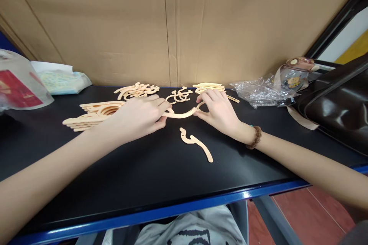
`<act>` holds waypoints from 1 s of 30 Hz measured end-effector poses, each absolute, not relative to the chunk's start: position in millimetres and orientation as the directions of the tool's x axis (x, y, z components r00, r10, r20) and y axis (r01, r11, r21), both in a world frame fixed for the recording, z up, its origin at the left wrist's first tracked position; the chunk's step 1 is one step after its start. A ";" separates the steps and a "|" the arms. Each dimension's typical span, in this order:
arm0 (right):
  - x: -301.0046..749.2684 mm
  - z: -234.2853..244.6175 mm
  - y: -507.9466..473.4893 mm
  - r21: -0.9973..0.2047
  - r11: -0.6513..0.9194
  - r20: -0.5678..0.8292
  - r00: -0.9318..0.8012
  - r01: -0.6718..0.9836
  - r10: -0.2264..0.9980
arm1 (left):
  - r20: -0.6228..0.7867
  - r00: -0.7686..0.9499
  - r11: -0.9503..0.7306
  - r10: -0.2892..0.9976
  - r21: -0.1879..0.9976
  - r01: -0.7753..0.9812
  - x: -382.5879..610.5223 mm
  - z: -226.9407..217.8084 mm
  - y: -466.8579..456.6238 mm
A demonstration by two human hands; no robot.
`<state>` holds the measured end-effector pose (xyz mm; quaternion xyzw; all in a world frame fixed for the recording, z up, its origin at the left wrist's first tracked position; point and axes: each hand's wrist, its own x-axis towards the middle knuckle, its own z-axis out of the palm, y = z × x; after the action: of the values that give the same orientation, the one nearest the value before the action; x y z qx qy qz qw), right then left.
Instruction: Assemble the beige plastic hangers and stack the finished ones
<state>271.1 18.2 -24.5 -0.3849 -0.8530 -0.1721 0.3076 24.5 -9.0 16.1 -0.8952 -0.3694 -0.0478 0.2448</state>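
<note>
In the head view, a curved, cream-coloured hanger arm (pixel 182 115) is stretched between my two hands, just above the black table. My left hand (pixel 143 114) is closed around its left end, fingers partly hidden behind the back of the hand. The right end sits pinched between thumb and fingers of my right hand (pixel 220 113). Below them, flat on the table, lies one loose hanger arm (pixel 197 144) with a notched upper end. Beyond the hands are several small hooks (pixel 180 95). Whatever joins the held piece inside my fingers is hidden.
Stacked hanger frames (pixel 86 120) lie left, a pile of arms (pixel 138 90) behind them, and flat bars (pixel 208 86) behind my right hand. Crumpled clear plastic (pixel 255 91), a bottle (pixel 293 78) and a dark bag (pixel 342 103) stand right. Cardboard (pixel 129 26) walls the back.
</note>
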 end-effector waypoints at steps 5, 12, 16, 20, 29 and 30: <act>272.2 -26.7 19.0 0.084 0.559 0.669 -0.462 0.825 0.581 | 0.253 0.749 -0.625 0.613 -0.424 0.655 23.2 14.4 -5.9; 272.1 -29.7 18.8 0.003 0.511 0.614 -0.405 0.860 0.678 | 0.288 0.663 -0.560 0.691 -0.368 0.743 21.1 10.6 -6.5; 272.8 -31.0 22.1 -0.069 0.679 0.550 -0.540 0.731 0.637 | 0.275 0.646 -0.545 0.712 -0.363 0.756 23.4 12.4 -7.8; 271.1 -30.7 20.3 -0.005 0.812 0.476 -0.713 0.583 0.515 | 0.275 0.661 -0.560 0.699 -0.364 0.744 24.6 14.7 -8.5; 266.1 -24.7 8.4 0.209 0.863 0.442 -0.832 0.459 0.336 | 0.219 0.695 -0.598 0.685 -0.376 0.708 20.2 13.3 -2.6; 266.0 -24.4 8.0 0.210 0.861 0.447 -0.829 0.464 0.338 | 0.220 0.693 -0.598 0.687 -0.371 0.710 19.9 12.6 -2.0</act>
<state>266.0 8.0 -24.4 -0.2124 -0.9432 -0.1569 0.2014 19.9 -2.0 12.6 -0.8936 -0.3909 -0.0269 0.2192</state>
